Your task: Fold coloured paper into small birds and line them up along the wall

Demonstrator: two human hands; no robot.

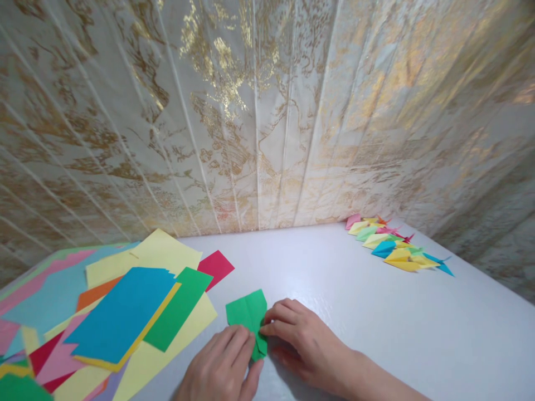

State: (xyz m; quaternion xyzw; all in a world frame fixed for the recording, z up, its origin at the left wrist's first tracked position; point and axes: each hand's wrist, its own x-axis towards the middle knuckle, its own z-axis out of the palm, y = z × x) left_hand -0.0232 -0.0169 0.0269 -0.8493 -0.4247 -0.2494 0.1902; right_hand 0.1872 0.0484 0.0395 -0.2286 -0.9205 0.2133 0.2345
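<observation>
A partly folded piece of green paper (pixel 248 309) lies on the white table in front of me, with creases and a small folded flap at its near end. My left hand (pixel 223 359) grips its near left side, fingers bent over the paper and thumb by the lower edge. From the right, my right hand (pixel 303 340) pinches the paper's right edge with its fingertips. Parts of the paper's left side are hidden under my left fingers.
Coloured paper sheets, with a blue stack (pixel 125 312) on top, spread across the left. A red sheet (pixel 216 268) lies behind. Several folded paper figures (pixel 395 245) stand in rows at the back right of the table (pixel 376 328). A gold-patterned curtain (pixel 251 139) hangs behind.
</observation>
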